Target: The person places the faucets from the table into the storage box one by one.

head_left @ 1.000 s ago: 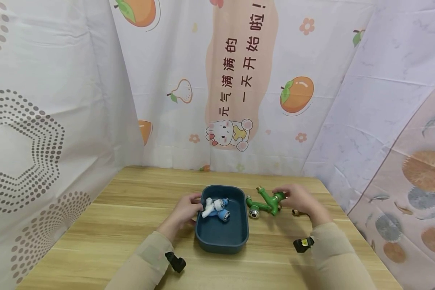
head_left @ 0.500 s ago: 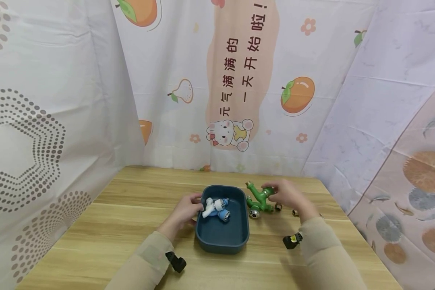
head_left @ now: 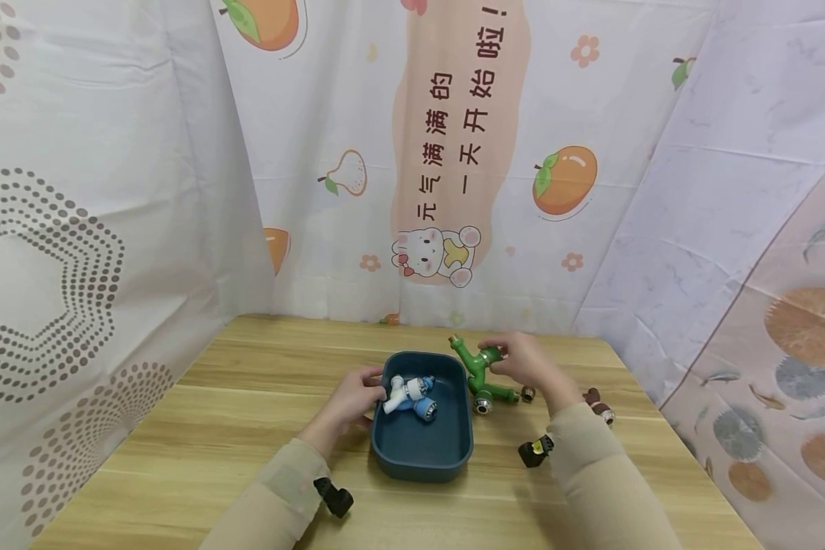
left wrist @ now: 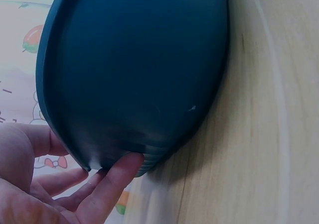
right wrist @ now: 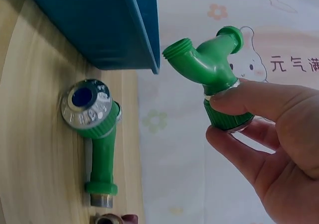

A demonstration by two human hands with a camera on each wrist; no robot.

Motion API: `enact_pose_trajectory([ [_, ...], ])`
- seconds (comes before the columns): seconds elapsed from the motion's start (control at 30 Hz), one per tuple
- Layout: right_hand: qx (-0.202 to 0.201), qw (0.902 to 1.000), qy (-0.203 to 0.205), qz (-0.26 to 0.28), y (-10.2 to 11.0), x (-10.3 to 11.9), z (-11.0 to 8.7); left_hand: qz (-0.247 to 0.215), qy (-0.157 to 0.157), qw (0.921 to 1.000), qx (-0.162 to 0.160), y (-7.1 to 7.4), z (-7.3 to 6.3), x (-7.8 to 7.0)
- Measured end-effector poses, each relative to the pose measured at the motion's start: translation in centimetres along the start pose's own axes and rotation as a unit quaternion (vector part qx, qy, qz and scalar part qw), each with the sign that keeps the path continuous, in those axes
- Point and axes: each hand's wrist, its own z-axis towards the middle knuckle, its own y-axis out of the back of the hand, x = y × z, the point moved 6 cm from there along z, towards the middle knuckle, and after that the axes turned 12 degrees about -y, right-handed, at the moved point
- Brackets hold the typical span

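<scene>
My right hand (head_left: 525, 363) grips a green plastic tap (right wrist: 209, 64) by its ribbed knob, between thumb and fingers. The held tap is raised off the table, near the upper right of a dark blue bin (head_left: 422, 462). A second green tap (right wrist: 102, 159) with a chromed knob end lies on the table right beside the bin. At the bin's far left corner my left hand (head_left: 351, 393) holds the wall, a fingertip (left wrist: 132, 159) pressing its outside. Inside the bin lie a white tap (head_left: 393, 399) and a blue tap (head_left: 424, 410), partly overlapping.
A small brown fitting (head_left: 528, 394) sits just right of the lying green tap. Further right, partly behind the right sleeve, is a dark red tap (head_left: 600, 407). The wooden table (head_left: 261, 374) is enclosed by printed curtains (head_left: 337, 260) at the back and sides.
My right hand has moved left with the green tap, lifting it away from the other green tap and toward the bin. The dark red tap has come into sight. My left hand stays put.
</scene>
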Motion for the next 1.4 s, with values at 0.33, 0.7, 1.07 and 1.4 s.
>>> enact_pose_trajectory([
  [0.33, -0.013, 0.9997, 0.0, -0.021, -1.2, 1.6, 1.7, 0.0, 0.011, 0.9999, -0.004, 0.1, 0.1, 0.1],
  [0.7, -0.011, 0.9989, 0.02, -0.04, -2.3, 2.9, 3.0, 0.001, 0.007, 1.0, -0.003, 0.2, 0.2, 0.2],
  [1.07, 0.009, 0.9981, 0.014, -0.06, -3.5, 3.4, 4.2, 0.009, 0.008, 0.9999, -0.004, 0.2, 0.1, 0.2],
  [1.4, 0.013, 0.9967, 0.02, -0.078, -4.6, 3.9, 4.9, 0.005, 0.002, 1.0, -0.007, 0.1, 0.2, 0.3],
])
